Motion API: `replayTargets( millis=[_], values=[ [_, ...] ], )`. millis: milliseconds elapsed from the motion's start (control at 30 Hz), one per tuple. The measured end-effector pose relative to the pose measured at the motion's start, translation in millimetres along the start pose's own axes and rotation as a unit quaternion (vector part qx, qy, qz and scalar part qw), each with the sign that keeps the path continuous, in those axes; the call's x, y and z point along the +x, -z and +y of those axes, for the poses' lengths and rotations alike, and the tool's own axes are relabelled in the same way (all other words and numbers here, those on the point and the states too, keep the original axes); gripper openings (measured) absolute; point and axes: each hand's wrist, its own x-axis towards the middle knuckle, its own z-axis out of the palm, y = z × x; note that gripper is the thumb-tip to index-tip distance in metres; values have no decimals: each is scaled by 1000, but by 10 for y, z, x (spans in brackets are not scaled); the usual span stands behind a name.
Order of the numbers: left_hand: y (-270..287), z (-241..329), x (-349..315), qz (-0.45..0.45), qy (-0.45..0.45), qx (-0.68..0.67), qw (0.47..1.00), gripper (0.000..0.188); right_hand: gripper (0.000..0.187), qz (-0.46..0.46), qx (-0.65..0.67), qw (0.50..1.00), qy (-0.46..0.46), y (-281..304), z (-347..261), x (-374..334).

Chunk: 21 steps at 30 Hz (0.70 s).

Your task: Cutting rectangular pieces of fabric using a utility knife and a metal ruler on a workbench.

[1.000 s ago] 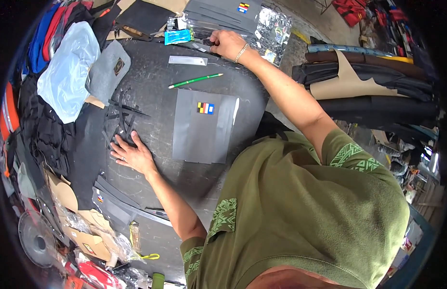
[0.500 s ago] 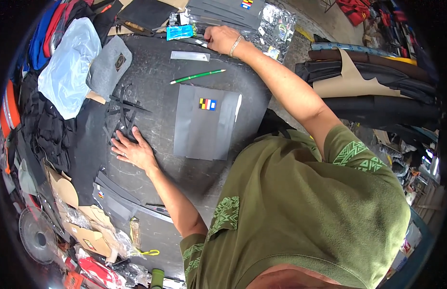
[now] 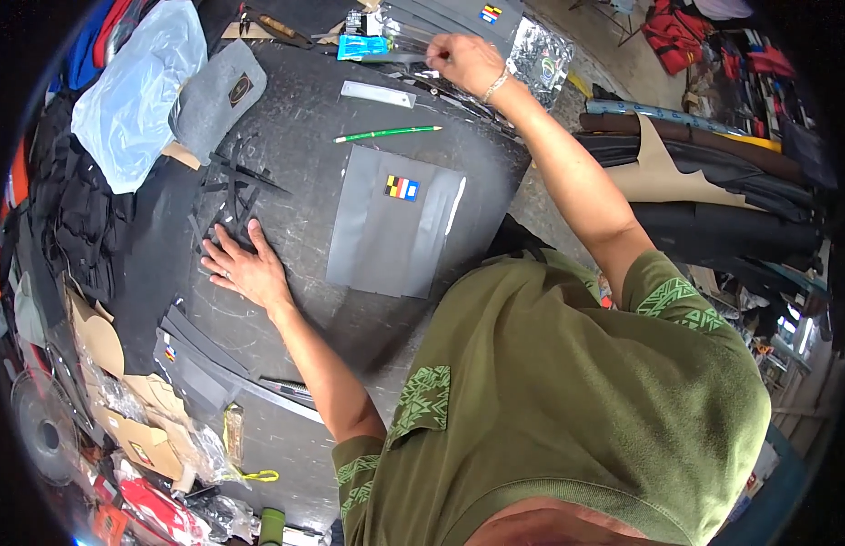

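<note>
My left hand lies flat on the dark worktop with its fingers spread, just below a tangle of thin black strips. At the far edge, my right hand hovers with fingers curled and tips together; whatever they hold, if anything, cannot be made out. Left of it is a blue packet. Between my arms lies a grey sheet panel bearing a small multicoloured patch. Beyond the panel are a green pencil and a short translucent ruler-like strip.
A pale plastic bag and a grey felt piece lie at the far left. More grey pieces sit near my left forearm. Material rolls are stacked at right. A fan stands at lower left.
My right hand has come away from beside the blue packet, moving right, its fingers now curled. The left hand stays flat on the worktop. The whole view has shifted slightly.
</note>
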Motion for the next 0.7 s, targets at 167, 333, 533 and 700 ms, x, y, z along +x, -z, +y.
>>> replayTargets(
  millis=[167, 333, 533, 700],
  values=[
    [-38, 37, 29, 13, -6, -11, 1000, 73, 24, -30, 36, 999, -26, 297, 17, 8],
    [-27, 17, 34, 23, -1, -30, 999, 73, 26, -32, 75, 996, -44, 427, -153, 24],
    [-4, -36, 41, 67, -33, -33, 997, 72, 21, -75, 352, 933, 24, -1, -802, 51],
    [119, -64, 34, 72, 45, -278, 957, 67, 20, -107, 368, 922, 64, -753, -1832, -114]
  ],
)
